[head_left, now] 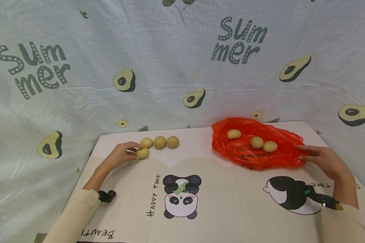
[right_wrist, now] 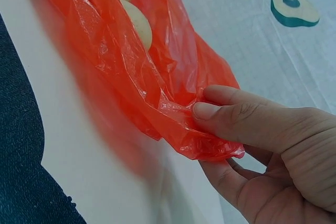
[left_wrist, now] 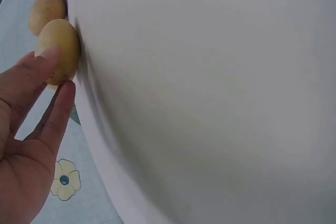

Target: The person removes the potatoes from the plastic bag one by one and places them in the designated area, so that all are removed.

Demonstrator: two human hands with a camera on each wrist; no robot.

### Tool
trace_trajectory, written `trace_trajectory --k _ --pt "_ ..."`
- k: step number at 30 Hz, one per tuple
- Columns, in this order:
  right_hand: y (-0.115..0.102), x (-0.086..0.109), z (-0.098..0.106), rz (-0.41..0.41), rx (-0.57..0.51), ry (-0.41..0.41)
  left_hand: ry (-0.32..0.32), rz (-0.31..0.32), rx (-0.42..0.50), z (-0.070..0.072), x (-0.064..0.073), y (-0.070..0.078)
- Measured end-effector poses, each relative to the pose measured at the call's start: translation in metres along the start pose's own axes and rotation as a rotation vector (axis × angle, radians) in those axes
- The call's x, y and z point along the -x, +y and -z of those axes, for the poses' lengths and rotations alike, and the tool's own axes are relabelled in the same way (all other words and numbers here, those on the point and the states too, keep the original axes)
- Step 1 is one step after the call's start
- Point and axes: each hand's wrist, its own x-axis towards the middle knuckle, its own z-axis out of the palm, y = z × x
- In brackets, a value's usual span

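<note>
My left hand (head_left: 121, 154) pinches a small potato (head_left: 142, 153) between thumb and fingers at the table's back left. In the left wrist view the thumb lies on the near side of that potato (left_wrist: 62, 51). Right behind it a row of potatoes (head_left: 160, 142) lies along the back of the table. On the right, my right hand (head_left: 325, 158) grips the edge of a red plastic bag (head_left: 258, 161). Thumb and fingers pinch the crumpled plastic in the right wrist view. Several potatoes (head_left: 257, 142) lie in the bag's opening.
The table cover (head_left: 225, 202) is pale, with a printed panda (head_left: 180, 202) and lettering. A hanging cloth (head_left: 158, 67) with avocado prints rises behind the table and down its sides. A black strap (head_left: 320, 197) sits on the right wrist.
</note>
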Motion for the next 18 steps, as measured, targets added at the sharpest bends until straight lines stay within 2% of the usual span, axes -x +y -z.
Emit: trace_trajectory --k 9,18 --pt "-0.0005 0.0018 0.0001 -0.004 -0.001 0.003 0.016 -0.028 0.008 -0.0023 -0.0020 -0.0002" --pt "-0.0016 0.0013 -0.0027 -0.003 -0.029 -0.005 0.002 -0.006 -0.016 -0.0037 -0.0005 0.0000"
